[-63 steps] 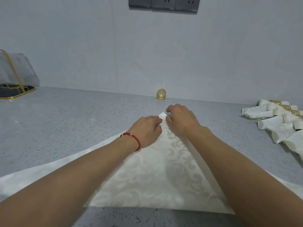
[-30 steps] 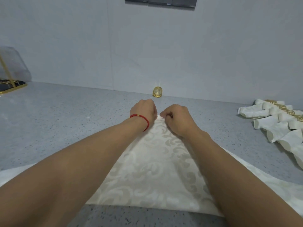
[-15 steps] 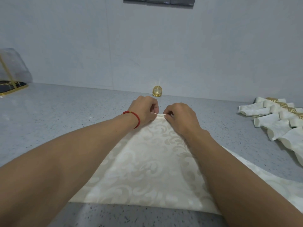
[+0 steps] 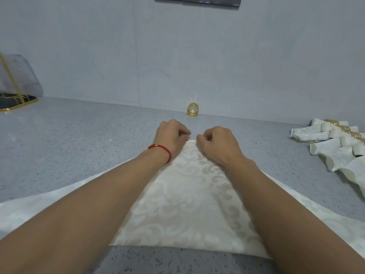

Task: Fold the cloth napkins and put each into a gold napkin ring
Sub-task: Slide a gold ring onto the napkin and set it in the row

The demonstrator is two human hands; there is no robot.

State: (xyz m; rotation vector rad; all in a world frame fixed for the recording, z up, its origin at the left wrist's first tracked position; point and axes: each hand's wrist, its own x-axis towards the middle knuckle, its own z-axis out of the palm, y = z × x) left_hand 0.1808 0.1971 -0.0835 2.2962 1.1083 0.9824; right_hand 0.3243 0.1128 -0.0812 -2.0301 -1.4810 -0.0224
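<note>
The grey speckled tabletop carries a cream patterned napkin spread flat in a triangle, its point away from the person, likely so it can be rolled from the tip. A pile of finished napkins lies well apart on the right. The left hand and right hand each pinch the far tip with curled fingers. One gold napkin ring waits by the wall.

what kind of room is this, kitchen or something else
Probably a kitchen or dining prep counter: a speckled grey stone countertop against a pale tiled wall, wall sockets above it, and finished napkins in gold rings stacked at the right.
</note>
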